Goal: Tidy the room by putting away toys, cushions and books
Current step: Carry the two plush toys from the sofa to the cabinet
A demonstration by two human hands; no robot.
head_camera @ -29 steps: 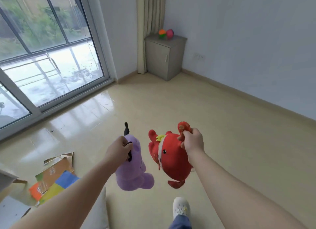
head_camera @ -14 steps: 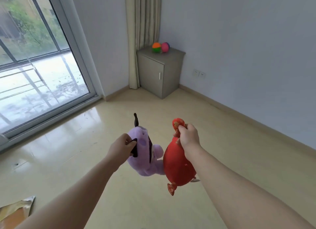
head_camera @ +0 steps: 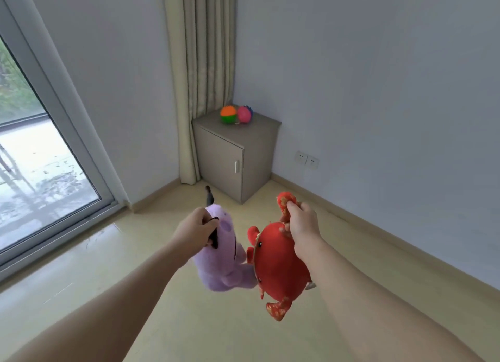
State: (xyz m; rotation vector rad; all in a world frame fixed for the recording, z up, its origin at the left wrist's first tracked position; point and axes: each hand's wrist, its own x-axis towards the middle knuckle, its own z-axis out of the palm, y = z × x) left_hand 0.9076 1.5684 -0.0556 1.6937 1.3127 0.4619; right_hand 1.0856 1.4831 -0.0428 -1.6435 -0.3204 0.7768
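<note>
Left hand [head_camera: 193,230] fingers clamp purple toy [head_camera: 224,256], right hand [head_camera: 301,226] fingers pinch red toy [head_camera: 278,269]; hold firm, carry toward cabinet [head_camera: 232,156].

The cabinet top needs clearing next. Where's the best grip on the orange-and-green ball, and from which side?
Cup the upper half of the orange-and-green ball, coming from above and front-left. It is round, with no handle, and the pink ball sits close on its right with the curtain behind, so those sides look crowded.

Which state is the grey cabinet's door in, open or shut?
Shut. The grey cabinet door lies flush against its body, handle at the edge, no interior showing.
</note>
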